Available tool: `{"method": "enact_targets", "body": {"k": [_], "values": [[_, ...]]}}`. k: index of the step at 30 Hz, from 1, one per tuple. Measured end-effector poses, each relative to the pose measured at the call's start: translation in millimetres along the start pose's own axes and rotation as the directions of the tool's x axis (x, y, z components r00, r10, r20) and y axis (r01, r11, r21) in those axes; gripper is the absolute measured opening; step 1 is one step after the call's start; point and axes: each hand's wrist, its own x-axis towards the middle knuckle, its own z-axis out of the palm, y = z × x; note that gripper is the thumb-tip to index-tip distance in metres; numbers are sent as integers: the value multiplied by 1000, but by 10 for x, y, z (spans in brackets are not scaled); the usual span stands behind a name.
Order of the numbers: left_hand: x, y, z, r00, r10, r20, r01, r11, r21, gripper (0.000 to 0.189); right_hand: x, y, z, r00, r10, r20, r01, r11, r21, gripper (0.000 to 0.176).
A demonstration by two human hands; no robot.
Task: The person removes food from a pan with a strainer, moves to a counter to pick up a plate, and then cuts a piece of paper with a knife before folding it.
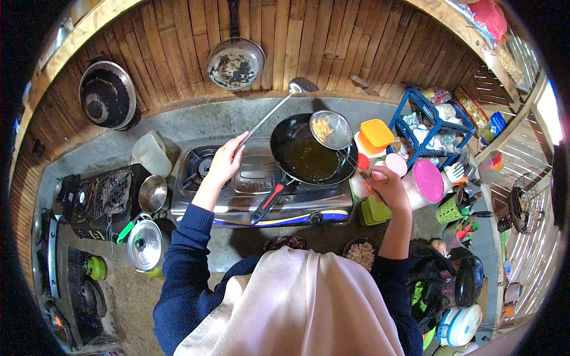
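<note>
My left hand (pixel 230 156) is closed round the handle end of a long metal ladle (pixel 270 113), whose head is up near the wall. In my right hand (pixel 389 188) is the handle of a wire strainer (pixel 339 132). Some golden-brown bits (pixel 322 129) lie in the strainer, which is over the upper right part of a black wok (pixel 297 151). Dark oil (pixel 314 160) covers the wok's bottom. The wok sits on the right side of a metal gas stove (pixel 255 184), with its red and black handle (pixel 268 203) pointing toward me.
Right of the wok stand an orange-lidded box (pixel 376 134), a pink-lidded tub (pixel 427 181) and a blue rack (pixel 436 121). On the left are a steel bowl (pixel 153 194), a lidded pot (pixel 144 244) and a grill (pixel 113 193). A bowl of brown food (pixel 360 255) is near my body.
</note>
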Motion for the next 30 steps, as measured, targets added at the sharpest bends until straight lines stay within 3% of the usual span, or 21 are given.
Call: {"method": "enact_targets", "body": {"k": [3,5,7,9,11,16,22,24,29,30], "values": [[-52,-41,11,997,-59,49,58,998,17,41,-15,-6,-27,999,26,-22,-27,999,-31,30],[-69,-45,26,976,-192,101,192,981,10,41,-22,15,-40,1000,6,-17,-6,1000,26,30],[-82,-92,80,981,-173,91,171,985,39,39,-36,-3,-30,1000,-12,-12,13,997,82,30],[-70,-103,110,985,-152,78,147,987,66,37,-39,-53,-19,997,61,-42,-61,998,10,30],[-43,-60,145,958,-208,199,191,977,99,33,-20,-12,-25,998,53,-31,-53,999,-1,30],[-16,-30,321,923,-259,284,218,961,168,22,-87,-126,36,999,29,-31,-28,999,31,30],[-6,-151,507,914,-271,301,227,959,172,21,-52,6,49,1000,-17,-20,18,1000,21,25],[-26,-176,548,918,-262,299,217,960,176,21,-60,120,131,998,60,7,-59,993,-101,22],[-8,-160,554,900,-313,303,245,939,243,21,-62,205,180,991,124,45,-120,990,-78,20],[-11,-175,554,898,-316,306,246,938,245,21,-39,120,127,998,55,9,-54,997,-47,20]]}}
